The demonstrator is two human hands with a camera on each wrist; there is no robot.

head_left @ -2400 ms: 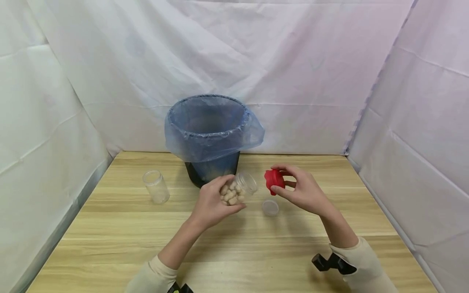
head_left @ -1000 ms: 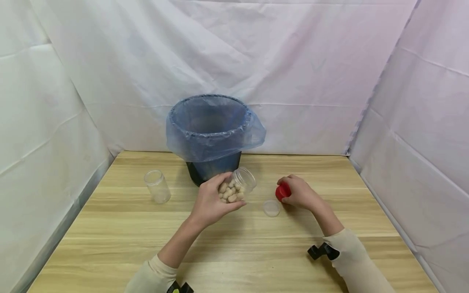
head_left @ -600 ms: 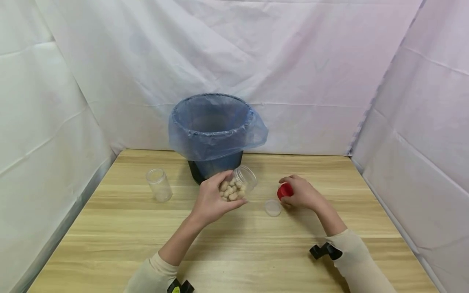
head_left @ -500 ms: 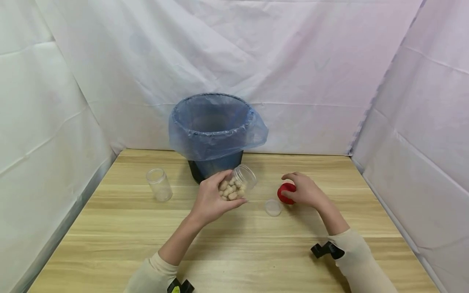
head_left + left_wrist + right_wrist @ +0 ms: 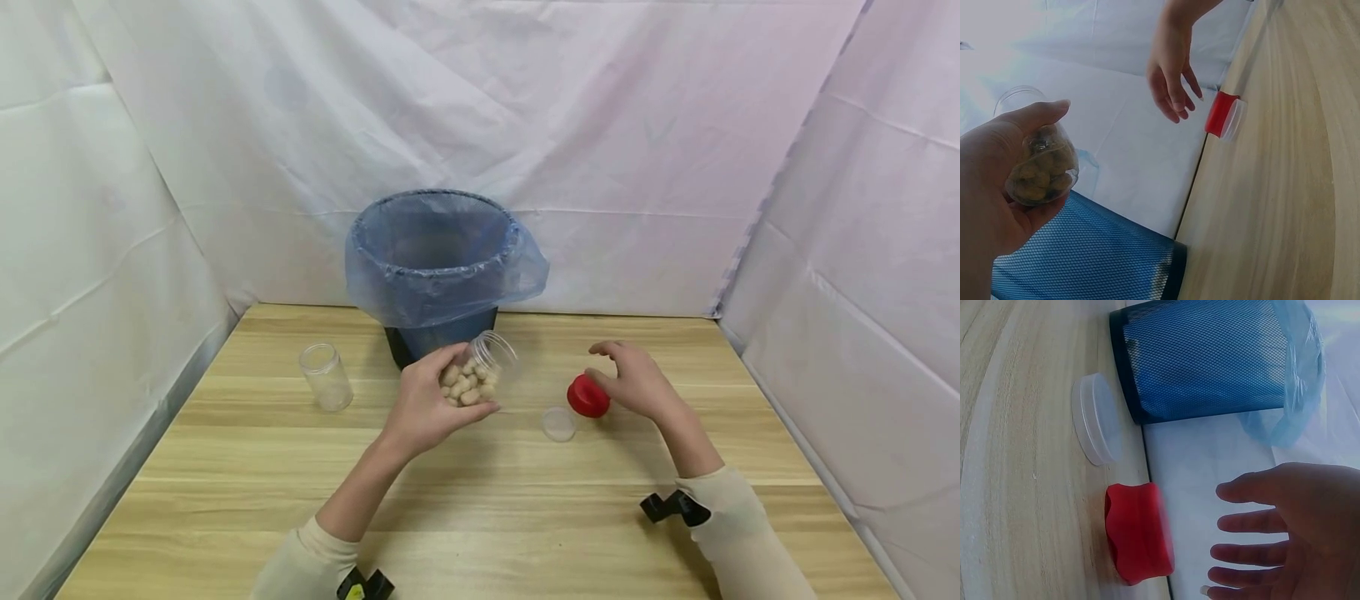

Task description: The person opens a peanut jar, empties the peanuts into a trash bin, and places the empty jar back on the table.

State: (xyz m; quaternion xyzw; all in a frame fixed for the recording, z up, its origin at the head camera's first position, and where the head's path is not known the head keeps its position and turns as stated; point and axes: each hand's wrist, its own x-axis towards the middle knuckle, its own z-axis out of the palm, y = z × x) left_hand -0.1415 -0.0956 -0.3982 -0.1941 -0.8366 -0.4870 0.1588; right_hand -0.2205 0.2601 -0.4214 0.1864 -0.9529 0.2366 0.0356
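My left hand [image 5: 427,404] grips a clear plastic jar [image 5: 495,360], tilted with its uncapped mouth toward the upper right. Pale, lumpy pieces that look like peanuts [image 5: 467,385] lie inside it. To the right, a red wavy-edged cup-like piece [image 5: 588,397] stands on the table. Just above and beside it hovers my right hand [image 5: 637,382], fingers spread apart and holding nothing; the right wrist view shows a gap between the fingertips and the red piece [image 5: 1138,534]. A clear round lid [image 5: 558,424] lies flat beside the red piece.
A second clear jar [image 5: 327,379], without a lid, stands on the left of the wooden table [image 5: 480,517]. Behind my left hand is a mesh bin [image 5: 450,329] lined with a blue plastic bag [image 5: 442,287]. White cloth walls [image 5: 637,167] enclose the back and sides.
My right hand set the red piece down on the table, let go of it and lifted slightly away. The left hand with the jar has shifted a little up and left.
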